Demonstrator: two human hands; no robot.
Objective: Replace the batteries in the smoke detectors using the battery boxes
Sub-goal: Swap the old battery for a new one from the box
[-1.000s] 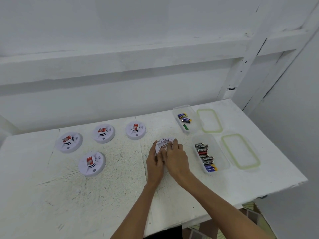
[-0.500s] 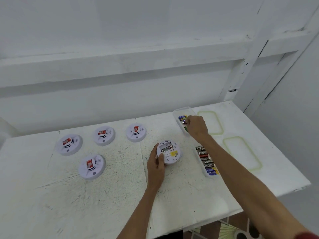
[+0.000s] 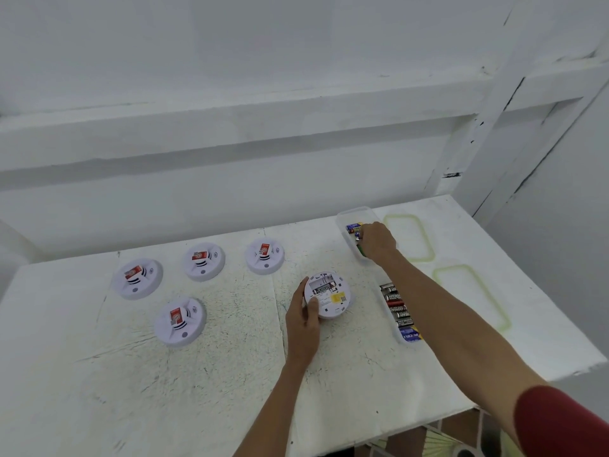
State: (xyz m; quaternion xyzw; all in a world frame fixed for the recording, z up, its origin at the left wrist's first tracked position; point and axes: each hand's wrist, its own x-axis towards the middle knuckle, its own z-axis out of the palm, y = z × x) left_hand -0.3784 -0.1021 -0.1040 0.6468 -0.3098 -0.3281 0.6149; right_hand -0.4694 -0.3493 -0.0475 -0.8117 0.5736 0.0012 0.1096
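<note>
The left hand (image 3: 302,321) clamps the rim of the round white plastic smoke detector (image 3: 327,295), which lies back-up on the white painted table (image 3: 197,374), battery bay exposed. One dark battery appears seated in the bay; the slot beside it looks vacant, though the view is too small to confirm.

The right hand (image 3: 377,240) reaches into the far clear plastic battery box (image 3: 354,215), at 1 o'clock from the detector. Its fingers are curled over the few loose batteries there; whether they have closed on one cannot be told. The near clear plastic battery box (image 3: 400,313), at 3 o'clock, holds a full row of cells and sits under the right forearm.

Hazards, as judged:
- Box confusion. Nothing shows which box holds spent cells. Drawing from the wrong one would refit a dead battery.
- Forearm contact. A low withdrawal could drag the near box toward the table edge.
- Polarity. The bay markings are unreadable here; reversed insertion is possible.
- Loose grip. The detector is pinched at one side only and may pivot under insertion pressure.

Four closed white round smoke detectors (image 3: 180,321) lie between 9 and 11 o'clock.
</note>
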